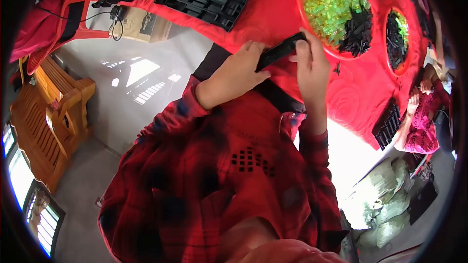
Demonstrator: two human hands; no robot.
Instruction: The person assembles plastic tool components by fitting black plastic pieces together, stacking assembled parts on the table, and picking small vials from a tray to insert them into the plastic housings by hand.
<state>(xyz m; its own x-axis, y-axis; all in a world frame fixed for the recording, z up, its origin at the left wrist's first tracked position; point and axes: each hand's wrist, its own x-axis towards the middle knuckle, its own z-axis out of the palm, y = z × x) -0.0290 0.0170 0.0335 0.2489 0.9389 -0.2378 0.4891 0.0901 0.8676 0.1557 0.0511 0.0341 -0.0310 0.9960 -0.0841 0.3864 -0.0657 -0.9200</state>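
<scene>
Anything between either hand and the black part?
Nothing visible: the left hand holds one end of the black part directly, and the right hand has its fingers on the other.

I spot a cardboard box [138, 23] left of the grip [279, 52], a wooden bench [41, 122] farther left, sacks [390, 209] well off right.

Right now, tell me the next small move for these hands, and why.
Probably a gentle press with the right hand on the black part: its fingers are on the part's right end, while the left hand grips the left end.
</scene>
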